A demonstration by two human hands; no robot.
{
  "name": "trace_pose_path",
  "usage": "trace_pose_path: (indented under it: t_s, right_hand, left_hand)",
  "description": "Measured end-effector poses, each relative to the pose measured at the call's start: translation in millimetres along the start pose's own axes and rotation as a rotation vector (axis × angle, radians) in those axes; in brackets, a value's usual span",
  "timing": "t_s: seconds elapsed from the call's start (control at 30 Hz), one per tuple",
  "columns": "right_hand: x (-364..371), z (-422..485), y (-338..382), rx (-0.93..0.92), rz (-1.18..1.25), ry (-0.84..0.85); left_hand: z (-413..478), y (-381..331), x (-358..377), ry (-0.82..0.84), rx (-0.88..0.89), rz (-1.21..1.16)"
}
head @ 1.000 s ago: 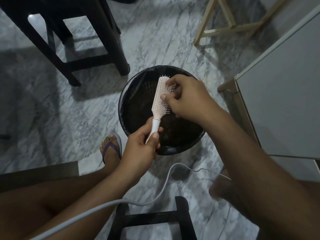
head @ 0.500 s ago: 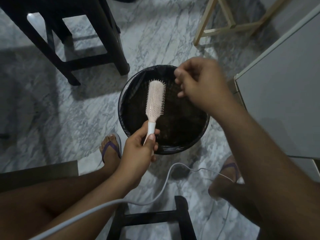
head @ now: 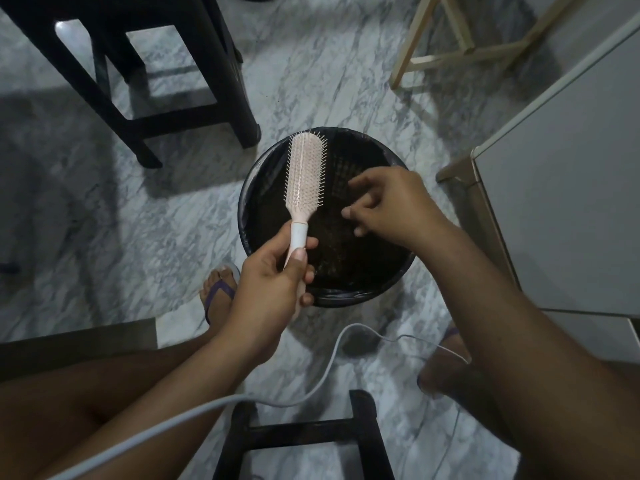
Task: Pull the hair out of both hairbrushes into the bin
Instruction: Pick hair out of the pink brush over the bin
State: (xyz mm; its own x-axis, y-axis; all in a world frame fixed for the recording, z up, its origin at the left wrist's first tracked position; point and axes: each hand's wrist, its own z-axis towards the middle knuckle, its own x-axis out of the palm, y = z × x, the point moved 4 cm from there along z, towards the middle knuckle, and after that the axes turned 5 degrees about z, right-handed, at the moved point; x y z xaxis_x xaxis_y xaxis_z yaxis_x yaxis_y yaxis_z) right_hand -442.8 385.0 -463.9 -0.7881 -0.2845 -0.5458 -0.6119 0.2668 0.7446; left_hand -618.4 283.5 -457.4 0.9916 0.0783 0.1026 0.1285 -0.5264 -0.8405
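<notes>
Hairbrush (pink, oblong), left hand gripping handle, round black bin

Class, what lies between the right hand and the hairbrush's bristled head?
In the head view, only the dark inside of the bin shows between the right hand and the hairbrush.

No word, label, brand, number or sign could be read on the hairbrush, the bin or anything else.
</notes>
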Motion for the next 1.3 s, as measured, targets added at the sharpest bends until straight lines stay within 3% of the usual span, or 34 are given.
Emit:
trace_pose_path:
  t_s: [0.1,0.23,0.4,0.6,0.77,1.07,1.3]
  right_hand:
    - [5,0,4,-0.056,0.006,0.002]
    - [21,-1,14,-0.127,0.359,0.217]
    - [24,1,0,-0.074,0.049,0.088]
    - [25,2,-36,0.183,-0.271,0.204]
    - [12,9,-8,0.025,0.084,0.011]
    - [-8,6,22,-0.182,0.026,-0.205]
    - [-5,-5,43,-0.246,-0.09,-0.099]
  left_hand:
    - [-1,0,1,0.016,-0.009,0.017]
    - [-3,0,5,0.06,-0.009,0.043]
    - [-5,-4,5,0.081,0.003,-0.017]
    - [-2,-8,-1,0.071,0.002,-0.086]
    - [-2,-4,0,0.082,-0.011,-0.074]
    - [-1,3,2,0.122,-0.106,-0.067]
    - [0,7,2,0.106,-0.102,-0.018]
